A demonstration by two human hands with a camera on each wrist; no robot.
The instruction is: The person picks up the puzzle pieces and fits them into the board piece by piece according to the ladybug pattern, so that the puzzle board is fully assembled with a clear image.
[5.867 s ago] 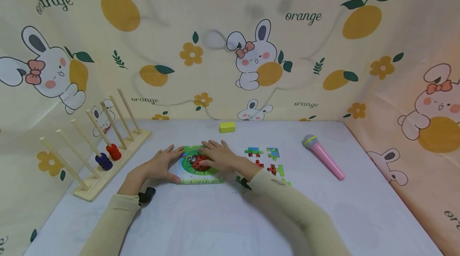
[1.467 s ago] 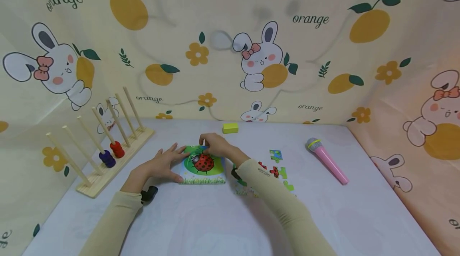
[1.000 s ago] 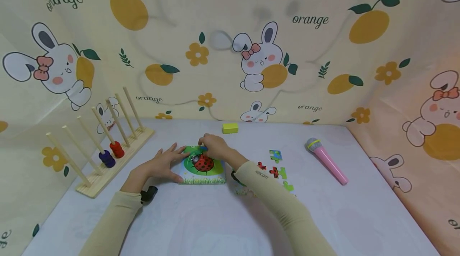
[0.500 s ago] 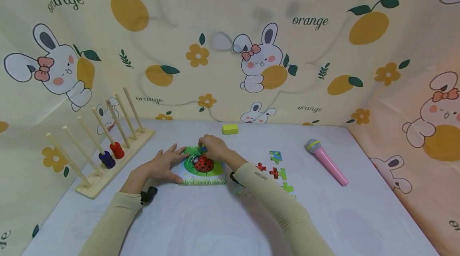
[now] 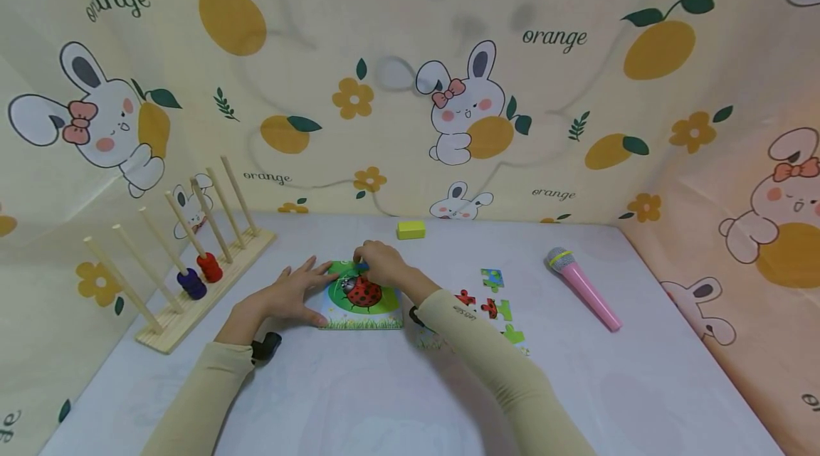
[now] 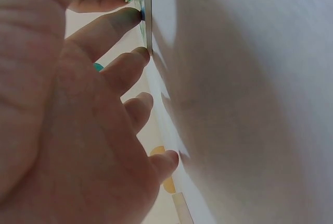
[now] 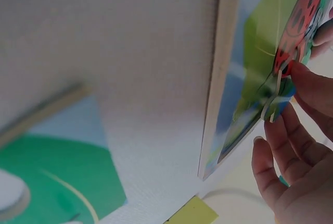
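A ladybug puzzle board [image 5: 336, 317] with a grass strip along its near edge lies flat on the table. My left hand [image 5: 291, 297] rests at the board's left side, fingers spread; in the left wrist view the fingertips [image 6: 136, 18] meet its edge. Over the board's upper part, my right hand [image 5: 384, 264] pinches a small jigsaw piece [image 7: 274, 104] between thumb and fingers. The right wrist view shows this piece tilted close over the picture, by the ladybug's head. Several loose jigsaw pieces [image 5: 492, 277] lie right of the board, some hidden under the right sleeve.
A wooden peg rack [image 5: 168, 331] stands at the left, with blue rings [image 5: 191, 284] and red rings [image 5: 209, 267] on two pegs. Behind the board sits a yellow block [image 5: 411, 230]. To the right lies a pink toy microphone [image 5: 586, 289]. Patterned cloth walls surround the table.
Earlier my right hand lay flat over the board; now it pinches a piece at the top. A piece once at the loose group's upper left is gone from there. The left hand has stayed put.
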